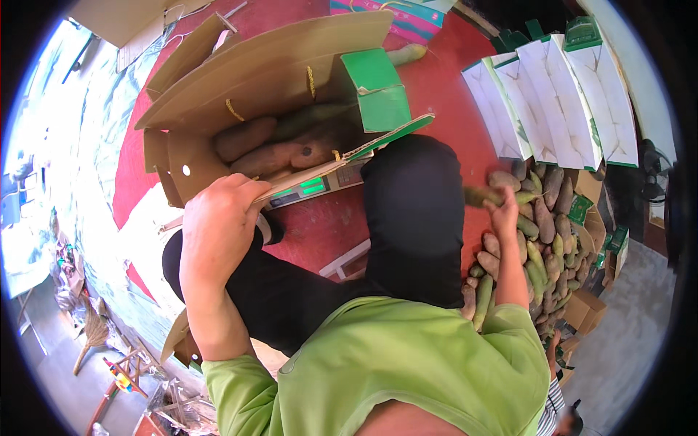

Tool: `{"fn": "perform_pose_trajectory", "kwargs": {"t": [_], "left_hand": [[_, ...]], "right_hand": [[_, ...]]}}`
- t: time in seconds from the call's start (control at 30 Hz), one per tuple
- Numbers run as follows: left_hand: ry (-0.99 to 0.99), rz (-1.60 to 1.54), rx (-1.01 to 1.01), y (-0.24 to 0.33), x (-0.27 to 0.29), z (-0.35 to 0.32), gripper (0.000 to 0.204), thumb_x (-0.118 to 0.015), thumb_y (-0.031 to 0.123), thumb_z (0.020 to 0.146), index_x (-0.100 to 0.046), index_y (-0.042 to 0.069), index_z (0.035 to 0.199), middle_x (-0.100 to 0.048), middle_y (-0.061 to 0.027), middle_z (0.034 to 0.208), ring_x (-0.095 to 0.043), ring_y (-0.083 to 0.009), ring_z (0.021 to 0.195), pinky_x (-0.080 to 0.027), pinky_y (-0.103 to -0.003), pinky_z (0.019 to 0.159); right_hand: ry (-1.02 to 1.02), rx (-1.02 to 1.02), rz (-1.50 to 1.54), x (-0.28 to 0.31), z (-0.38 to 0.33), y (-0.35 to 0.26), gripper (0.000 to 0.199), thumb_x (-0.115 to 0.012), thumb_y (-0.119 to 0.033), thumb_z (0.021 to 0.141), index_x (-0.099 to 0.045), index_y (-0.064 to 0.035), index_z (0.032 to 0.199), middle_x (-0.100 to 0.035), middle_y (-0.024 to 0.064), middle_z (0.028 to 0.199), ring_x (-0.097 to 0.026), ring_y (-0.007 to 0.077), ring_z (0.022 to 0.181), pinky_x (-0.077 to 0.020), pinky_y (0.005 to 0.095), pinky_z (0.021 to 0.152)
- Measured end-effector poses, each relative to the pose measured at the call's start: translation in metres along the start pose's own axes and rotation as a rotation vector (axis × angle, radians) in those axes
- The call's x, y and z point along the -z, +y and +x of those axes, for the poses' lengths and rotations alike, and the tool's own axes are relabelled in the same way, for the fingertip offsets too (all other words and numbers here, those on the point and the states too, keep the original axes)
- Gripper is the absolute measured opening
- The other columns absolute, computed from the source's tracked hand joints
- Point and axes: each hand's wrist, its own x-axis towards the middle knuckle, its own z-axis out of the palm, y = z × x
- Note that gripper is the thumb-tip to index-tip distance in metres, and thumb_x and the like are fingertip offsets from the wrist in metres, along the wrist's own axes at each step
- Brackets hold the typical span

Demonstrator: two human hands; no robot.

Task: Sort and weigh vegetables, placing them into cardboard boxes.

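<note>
While the person in the green shirt sits over the red floor [436, 87], the left hand [218, 218] grips the front flap of the brown cardboard box [262, 80], fingers curled over its edge. Off to the right, the right hand [503, 215] closes around one long brownish-green sweet potato [481, 195], lifted just above the heap of sweet potatoes [542, 240]. Judging by this, filling the box is in hand; next, that tuber likely needs carrying across the knee to the reddish sweet potatoes [276, 145] inside, beyond the digital scale [320, 185].
</note>
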Motion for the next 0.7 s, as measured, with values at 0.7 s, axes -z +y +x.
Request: {"fn": "perform_pose_trajectory", "kwargs": {"t": [0.7], "left_hand": [[0.0,-0.019,0.023,-0.001,0.003,-0.003,0.014,-0.064,0.008,0.08,-0.071,0.006,0.093,-0.064,-0.0125,0.083,-0.062,-0.0339,0.081,-0.049,-0.042,0.071]], "right_hand": [[-0.318,1.027,0.198,-0.035,0.079,-0.405,0.033,-0.07,-0.002,0.077,-0.058,-0.0031,0.108,-0.062,0.0075,0.095,-0.06,0.0158,0.087,-0.0501,0.0284,0.076]]}}
